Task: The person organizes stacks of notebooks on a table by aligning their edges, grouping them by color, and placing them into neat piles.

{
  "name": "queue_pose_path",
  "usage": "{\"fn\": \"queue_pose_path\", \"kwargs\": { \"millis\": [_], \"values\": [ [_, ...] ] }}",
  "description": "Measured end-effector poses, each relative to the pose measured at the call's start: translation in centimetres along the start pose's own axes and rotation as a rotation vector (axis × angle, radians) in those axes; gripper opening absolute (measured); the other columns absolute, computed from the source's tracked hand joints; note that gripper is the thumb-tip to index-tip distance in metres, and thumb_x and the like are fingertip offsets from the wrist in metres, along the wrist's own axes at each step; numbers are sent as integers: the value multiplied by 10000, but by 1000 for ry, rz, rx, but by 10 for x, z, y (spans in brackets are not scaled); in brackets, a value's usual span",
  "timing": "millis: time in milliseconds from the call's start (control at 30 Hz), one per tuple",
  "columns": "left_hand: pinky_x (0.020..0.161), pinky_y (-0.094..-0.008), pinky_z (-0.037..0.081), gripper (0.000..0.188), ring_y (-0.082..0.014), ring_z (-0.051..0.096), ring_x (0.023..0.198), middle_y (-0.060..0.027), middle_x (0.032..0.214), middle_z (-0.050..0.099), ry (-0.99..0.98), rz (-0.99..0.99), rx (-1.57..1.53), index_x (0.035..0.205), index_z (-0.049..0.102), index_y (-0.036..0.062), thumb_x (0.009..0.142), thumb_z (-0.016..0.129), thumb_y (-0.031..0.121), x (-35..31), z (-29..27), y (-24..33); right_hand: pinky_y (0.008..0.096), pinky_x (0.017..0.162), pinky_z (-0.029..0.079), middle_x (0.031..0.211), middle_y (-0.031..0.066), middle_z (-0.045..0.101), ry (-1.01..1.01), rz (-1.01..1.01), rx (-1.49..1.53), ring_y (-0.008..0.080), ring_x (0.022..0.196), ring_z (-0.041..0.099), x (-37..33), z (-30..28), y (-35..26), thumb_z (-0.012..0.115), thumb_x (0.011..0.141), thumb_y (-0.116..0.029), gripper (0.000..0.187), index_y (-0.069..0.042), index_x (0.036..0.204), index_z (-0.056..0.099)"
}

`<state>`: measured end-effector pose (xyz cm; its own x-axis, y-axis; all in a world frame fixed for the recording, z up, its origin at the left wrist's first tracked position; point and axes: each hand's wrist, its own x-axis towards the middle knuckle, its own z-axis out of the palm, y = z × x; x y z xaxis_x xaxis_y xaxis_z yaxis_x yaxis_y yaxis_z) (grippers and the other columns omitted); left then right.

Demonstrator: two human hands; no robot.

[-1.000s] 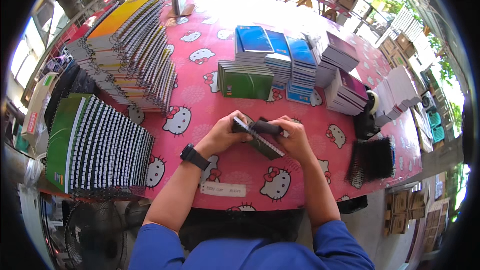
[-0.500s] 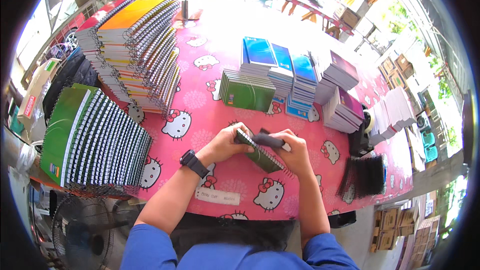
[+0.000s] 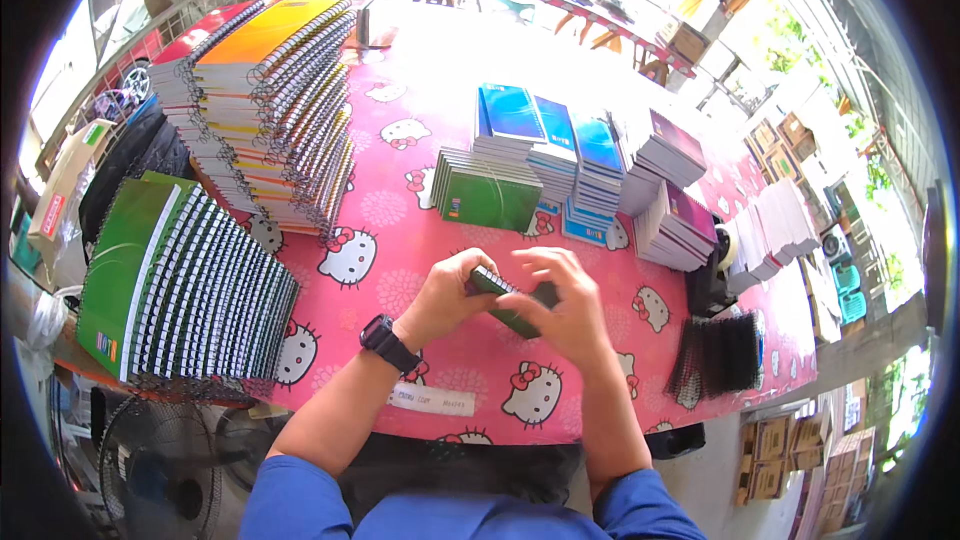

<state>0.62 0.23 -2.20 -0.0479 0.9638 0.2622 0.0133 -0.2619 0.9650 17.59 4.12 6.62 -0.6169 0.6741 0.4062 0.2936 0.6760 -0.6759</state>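
Note:
A small green spiral notebook [image 3: 517, 322] is held tilted above the pink table by my left hand [image 3: 452, 292], closed round its near-left end. The white page edge and coil show beside my left thumb. My right hand [image 3: 568, 302] curves over the other end, its thumb against the notebook's coil edge and its fingers raised and bent. Within that hand sits a dark object [image 3: 545, 294], mostly covered by the palm and too hidden to name. Just beyond my hands stands a row of small green notebooks [image 3: 490, 200].
Tall stacks of green [image 3: 130, 270] and orange [image 3: 265, 32] spiral notebooks rise at the left. Blue [image 3: 515, 112] and purple [image 3: 688, 210] notebook stacks stand farther back. Black coils [image 3: 715, 355] and a tape dispenser [image 3: 708, 280] lie at right. A labelled paper strip [image 3: 432, 400] lies in front.
My right hand has shifted left along the notebook, its fingers now raised. The dark tool it held across the coil is now mostly hidden in the hand. My left hand keeps its hold.

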Motion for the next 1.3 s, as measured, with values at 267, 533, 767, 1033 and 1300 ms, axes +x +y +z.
{"fn": "queue_pose_path", "kwargs": {
  "millis": [267, 533, 767, 1033, 1300],
  "values": [
    [592, -262, 463, 215, -83, 521, 656, -53, 698, 563, 152, 116, 47, 795, 553, 20, 699, 745, 30, 0, 4, 9, 339, 694, 496, 863, 103, 588, 28, -131, -37, 273, 794, 606, 7, 25, -9, 683, 760, -49, 230, -32, 979, 617],
    [546, -306, 438, 230, -189, 518, 580, -85, 657, 529, 214, 276, 328, 748, 521, 15, 665, 734, 41, 1, 7, 11, 359, 667, 480, 820, 105, 574, 50, -237, -77, 265, 755, 580, 8, 28, -4, 719, 717, -62, 219, -29, 896, 598],
    [536, -310, 431, 165, -211, 514, 578, -79, 647, 519, 154, 326, 211, 727, 526, 15, 664, 678, -1, 2, 9, 15, 370, 670, 484, 817, 70, 488, -36, -327, -211, 252, 784, 558, 11, 18, -14, 693, 766, -203, 189, -93, 856, 569],
    [528, -262, 401, 186, -95, 467, 600, -35, 635, 526, 86, 186, 94, 695, 532, 19, 656, 713, 4, -2, 9, 4, 359, 695, 459, 803, 67, 523, -65, -417, -382, 243, 749, 564, 6, 15, -7, 653, 799, -205, 174, -56, 842, 573],
    [535, -239, 381, 278, -45, 408, 625, 13, 613, 465, 10, 91, 2, 673, 504, 33, 645, 780, 43, 6, 4, -7, 370, 797, 442, 899, 89, 566, -164, -407, -514, 245, 888, 589, 2, 16, -12, 642, 779, -143, 225, -54, 968, 560]
  ]
}}
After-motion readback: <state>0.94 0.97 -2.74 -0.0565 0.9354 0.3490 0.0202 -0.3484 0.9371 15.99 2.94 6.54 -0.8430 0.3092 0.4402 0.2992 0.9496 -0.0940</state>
